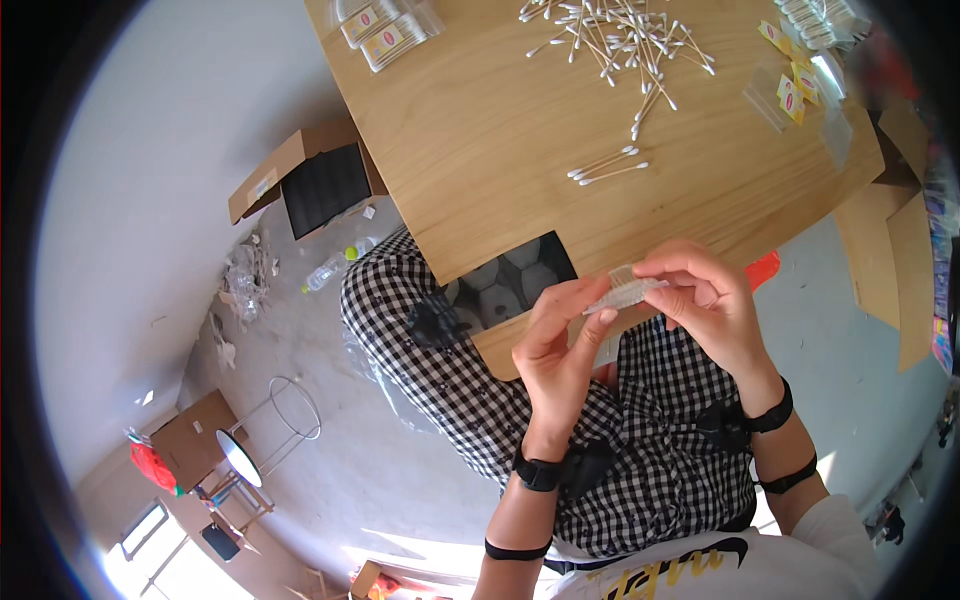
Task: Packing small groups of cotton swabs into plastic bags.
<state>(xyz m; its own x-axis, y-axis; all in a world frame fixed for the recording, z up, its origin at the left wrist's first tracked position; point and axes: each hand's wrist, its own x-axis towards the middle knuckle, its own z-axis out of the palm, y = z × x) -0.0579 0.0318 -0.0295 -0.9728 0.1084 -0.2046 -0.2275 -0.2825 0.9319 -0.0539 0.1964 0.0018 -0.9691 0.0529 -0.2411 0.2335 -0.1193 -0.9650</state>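
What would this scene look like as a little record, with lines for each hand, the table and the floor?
Left hand: the person's left hand pinches one end of a small clear packet; its contents are hard to make out
Right hand: the person's right hand pinches the packet's other end
Table: wooden table with a loose pile of cotton swabs, a small separate group of swabs nearer the person, and yellow cards at right
Floor: open cardboard box, plastic bottle

The head-worn wide fisheye camera looked steeply down from above the near edge of the worktop (pixel 470 150), at close range.
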